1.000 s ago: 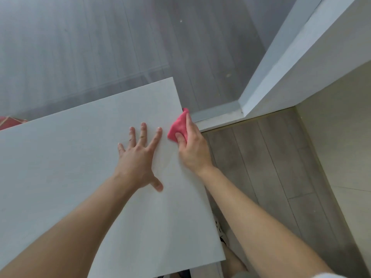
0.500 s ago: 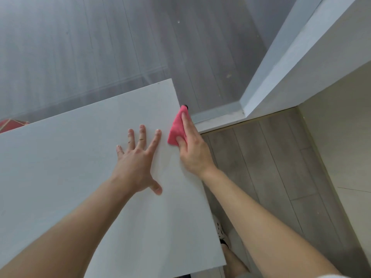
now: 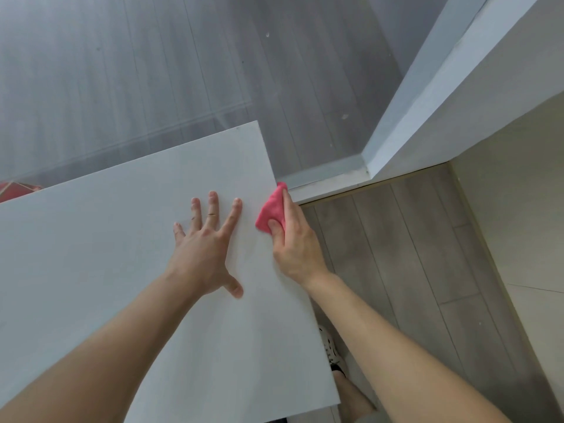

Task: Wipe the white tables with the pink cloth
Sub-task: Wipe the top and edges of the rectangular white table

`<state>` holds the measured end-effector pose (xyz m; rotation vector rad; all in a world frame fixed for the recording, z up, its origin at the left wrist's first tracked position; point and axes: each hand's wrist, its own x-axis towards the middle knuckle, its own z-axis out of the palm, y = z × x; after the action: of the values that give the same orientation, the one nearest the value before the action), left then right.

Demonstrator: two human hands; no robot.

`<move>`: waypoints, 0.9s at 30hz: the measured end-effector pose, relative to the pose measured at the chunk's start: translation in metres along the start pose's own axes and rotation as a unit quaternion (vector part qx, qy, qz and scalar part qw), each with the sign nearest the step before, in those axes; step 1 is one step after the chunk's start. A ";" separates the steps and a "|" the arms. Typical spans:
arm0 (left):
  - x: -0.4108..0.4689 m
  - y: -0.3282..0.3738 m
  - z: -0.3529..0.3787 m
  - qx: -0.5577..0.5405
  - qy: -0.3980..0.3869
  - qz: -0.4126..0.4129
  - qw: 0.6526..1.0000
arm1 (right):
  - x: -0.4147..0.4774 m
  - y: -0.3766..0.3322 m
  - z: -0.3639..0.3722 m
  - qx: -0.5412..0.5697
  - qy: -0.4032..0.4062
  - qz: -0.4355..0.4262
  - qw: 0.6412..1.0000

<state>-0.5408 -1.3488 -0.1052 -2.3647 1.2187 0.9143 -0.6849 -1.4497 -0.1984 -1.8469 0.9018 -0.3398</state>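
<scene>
Ahead of you lies a grey plank floor (image 3: 152, 71), washed pale by soft, hazy light; it ends at a white sill (image 3: 329, 178) that meets a white wall corner (image 3: 442, 96) rising to your right. On your side of the sill the brownish planks (image 3: 396, 254) run warmer in tone, bordered at far right by a plain beige wall (image 3: 518, 224). Something red (image 3: 18, 189) shows at the left edge.
</scene>
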 end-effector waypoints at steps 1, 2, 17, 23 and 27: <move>0.000 0.000 0.000 0.000 -0.001 0.000 1.000 | 0.025 -0.005 0.001 -0.011 0.000 0.012 1.000; 0.000 0.000 0.000 0.000 -0.002 -0.001 1.000 | 0.058 -0.012 0.004 -0.017 -0.006 0.022 1.000; -0.001 -0.001 0.002 -0.006 0.003 0.001 1.000 | -0.075 0.009 -0.011 0.034 -0.031 0.009 0.999; 0.000 -0.003 0.004 -0.008 0.010 0.000 1.000 | 0.115 -0.026 0.005 -0.033 -0.012 0.025 0.999; 0.000 -0.003 0.006 -0.012 0.015 0.002 1.000 | 0.128 -0.026 0.002 -0.064 -0.010 0.018 0.998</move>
<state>-0.5405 -1.3440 -0.1093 -2.4040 1.2319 0.9033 -0.5856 -1.5343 -0.1973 -1.9448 0.9615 -0.2442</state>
